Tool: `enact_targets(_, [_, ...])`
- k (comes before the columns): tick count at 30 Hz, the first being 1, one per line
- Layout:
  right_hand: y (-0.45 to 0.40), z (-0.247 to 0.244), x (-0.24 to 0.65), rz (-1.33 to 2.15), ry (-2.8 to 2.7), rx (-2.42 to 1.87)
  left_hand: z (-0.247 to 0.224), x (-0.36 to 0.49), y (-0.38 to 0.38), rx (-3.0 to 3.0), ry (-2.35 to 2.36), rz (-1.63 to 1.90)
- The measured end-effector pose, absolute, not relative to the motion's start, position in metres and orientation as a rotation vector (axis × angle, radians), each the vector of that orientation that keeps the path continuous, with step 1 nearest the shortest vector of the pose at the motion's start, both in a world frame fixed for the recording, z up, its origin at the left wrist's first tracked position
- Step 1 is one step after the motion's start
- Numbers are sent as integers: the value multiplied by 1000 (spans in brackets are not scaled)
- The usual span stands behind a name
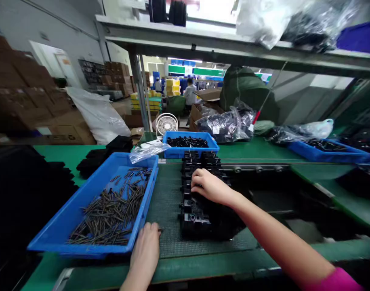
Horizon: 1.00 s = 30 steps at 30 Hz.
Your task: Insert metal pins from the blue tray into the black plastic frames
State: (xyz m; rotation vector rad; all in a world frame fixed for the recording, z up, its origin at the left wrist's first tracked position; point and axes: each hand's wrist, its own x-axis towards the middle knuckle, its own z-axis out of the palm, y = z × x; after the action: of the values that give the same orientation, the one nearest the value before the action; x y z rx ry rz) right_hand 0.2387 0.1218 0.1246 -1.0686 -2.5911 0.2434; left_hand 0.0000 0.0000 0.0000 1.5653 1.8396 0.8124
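Rows of black moulded plastic parts [197, 214], on green mat: touched by right hand [207, 186], fingers curled together. Left hand [147, 246]: beside blue rectangular tray [151, 190], small dark pin [160, 230] pinched at fingertips.

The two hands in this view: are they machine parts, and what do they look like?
They are a person's hands, with no gloves or cables visible. The right hand leads to a bare forearm, with a bright pink sleeve near the lower right corner. The left hand shows no sleeve.
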Motion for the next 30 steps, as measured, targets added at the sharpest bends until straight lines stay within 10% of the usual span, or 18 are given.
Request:
enact_targets(13, [43, 148, 212, 719, -2586, -688, 72, 34, -26, 1032, 1225, 938])
enact_targets(30, [83, 128, 241, 369, -2379, -1057, 50, 45, -33, 895, 1274, 1071])
